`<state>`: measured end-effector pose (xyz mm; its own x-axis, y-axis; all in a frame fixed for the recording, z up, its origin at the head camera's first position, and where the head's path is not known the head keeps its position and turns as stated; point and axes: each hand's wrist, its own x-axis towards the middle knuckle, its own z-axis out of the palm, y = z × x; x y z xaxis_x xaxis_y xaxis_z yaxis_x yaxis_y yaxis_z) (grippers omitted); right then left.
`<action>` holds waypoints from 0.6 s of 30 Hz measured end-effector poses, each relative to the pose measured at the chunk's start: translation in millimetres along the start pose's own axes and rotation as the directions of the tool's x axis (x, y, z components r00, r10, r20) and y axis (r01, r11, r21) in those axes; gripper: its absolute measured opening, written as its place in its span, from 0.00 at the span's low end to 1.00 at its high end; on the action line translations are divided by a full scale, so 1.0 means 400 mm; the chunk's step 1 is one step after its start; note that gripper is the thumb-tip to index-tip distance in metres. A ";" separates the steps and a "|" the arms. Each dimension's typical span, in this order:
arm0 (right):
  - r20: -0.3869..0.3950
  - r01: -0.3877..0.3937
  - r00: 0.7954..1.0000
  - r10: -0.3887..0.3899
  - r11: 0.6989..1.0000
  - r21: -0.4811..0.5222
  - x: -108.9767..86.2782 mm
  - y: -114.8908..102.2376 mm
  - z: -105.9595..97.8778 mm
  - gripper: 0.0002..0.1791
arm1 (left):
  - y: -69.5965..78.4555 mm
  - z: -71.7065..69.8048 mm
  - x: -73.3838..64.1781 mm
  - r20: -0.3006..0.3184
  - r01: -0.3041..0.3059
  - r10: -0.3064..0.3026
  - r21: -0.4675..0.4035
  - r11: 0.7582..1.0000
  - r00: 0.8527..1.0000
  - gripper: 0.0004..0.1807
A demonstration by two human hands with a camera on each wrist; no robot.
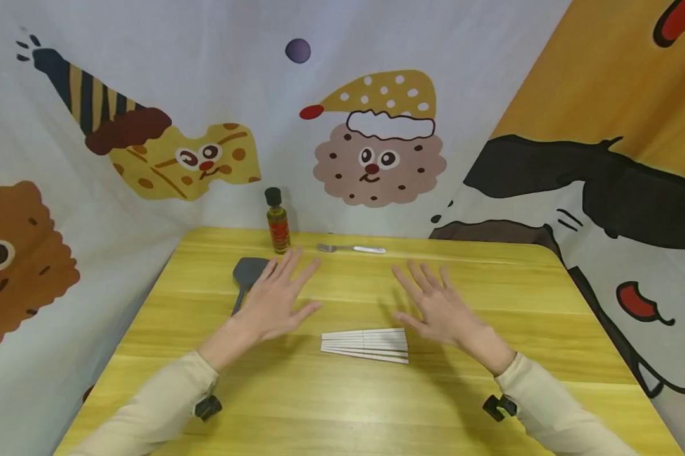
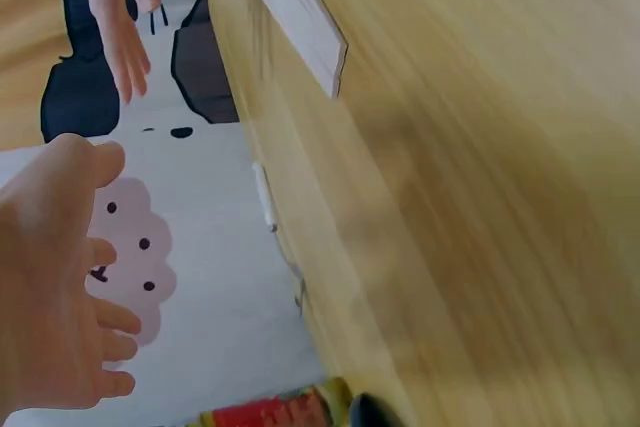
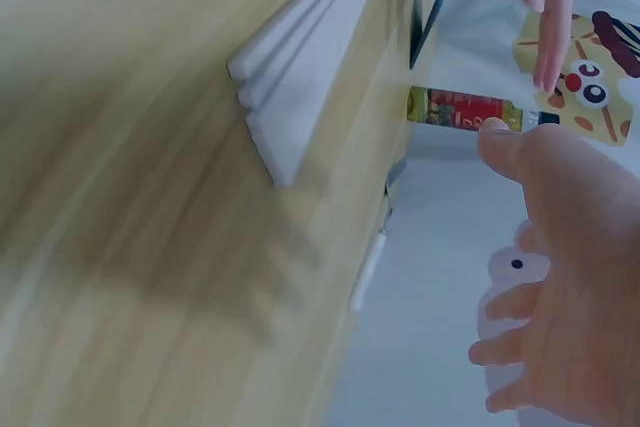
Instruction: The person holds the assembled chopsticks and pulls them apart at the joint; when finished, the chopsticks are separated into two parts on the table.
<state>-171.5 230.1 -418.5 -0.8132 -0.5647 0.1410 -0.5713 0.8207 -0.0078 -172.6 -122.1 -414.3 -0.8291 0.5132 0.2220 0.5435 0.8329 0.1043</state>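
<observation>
A: Head view first. How are the hands?

B: Left hand and right hand are both spread, raised above the counter and well apart.

A: What lies between them?

B: White slats, fanned out flat, their wider end just on the person's side of the right thumb.

A: Any container?

B: A glass bottle, upright just beyond the left fingertips, its black cap on. Yellow-green shows above the red label; I can't tell how full it is. A grey turner lies left of the left hand, partly hidden by it, and a fork lies beyond and between both hands.

A: Left wrist?

B: The left fingers stand apart; the bottle, cut off by the frame, shows its label past them.

A: Right wrist?

B: Those fingers are separated too. Beyond the thumb, the bottle stands capped.
</observation>
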 end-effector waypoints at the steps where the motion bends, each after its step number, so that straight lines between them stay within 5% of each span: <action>1: 0.002 0.000 1.000 0.000 1.000 0.010 0.001 -0.004 0.006 0.49 | 0.003 0.007 0.002 0.004 0.001 -0.001 -0.011 1.000 1.000 0.42; 11: -0.043 0.061 0.998 -0.056 0.992 0.115 0.008 -0.036 0.072 0.42 | 0.043 0.083 0.017 0.067 -0.009 0.017 -0.130 0.992 0.998 0.39; 18: -0.109 0.130 0.988 -0.109 0.971 0.202 0.024 -0.048 0.125 0.26 | 0.080 0.124 0.034 0.101 0.000 0.021 -0.200 0.980 0.995 0.37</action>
<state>-173.8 204.4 -466.3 -0.7289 -0.6382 0.2477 -0.6825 0.7058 -0.1898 -173.0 -78.0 -455.9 -0.8267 0.5487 0.1249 0.5588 0.7745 0.2964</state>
